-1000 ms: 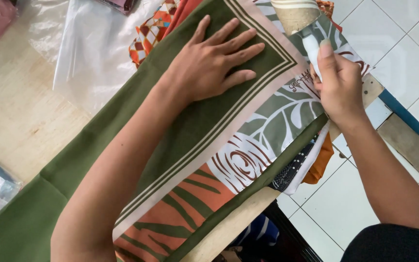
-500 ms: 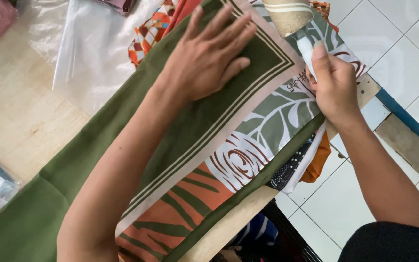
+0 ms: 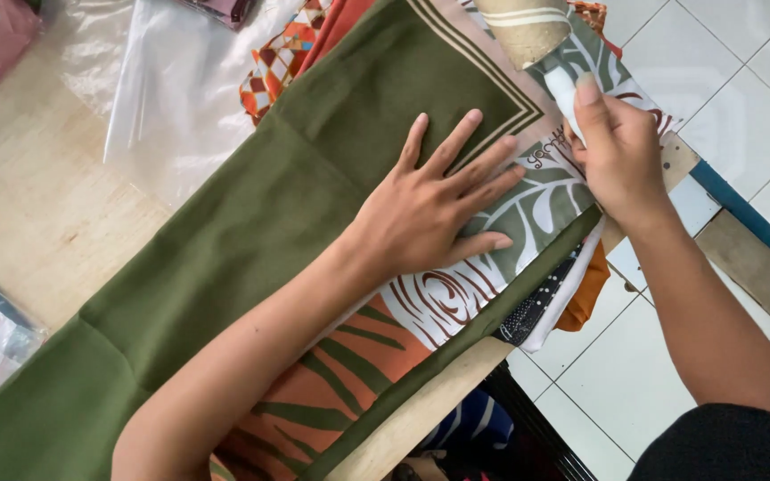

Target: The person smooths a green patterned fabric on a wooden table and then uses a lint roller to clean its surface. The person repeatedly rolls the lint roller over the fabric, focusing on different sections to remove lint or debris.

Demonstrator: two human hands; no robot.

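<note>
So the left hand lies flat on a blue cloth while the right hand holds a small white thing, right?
Not quite: the head view shows the cloth is olive green, not blue. The left hand does lie flat on it, and the right hand holds a small white thing.

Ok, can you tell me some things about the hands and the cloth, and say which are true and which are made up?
1. The left hand lies flat on the green cloth. True.
2. The right hand is empty. False: its fingers hold a small white thing.
3. The cloth has a leaf pattern along its border. True.
4. The floor is carpet. False: it is white tile.
</note>
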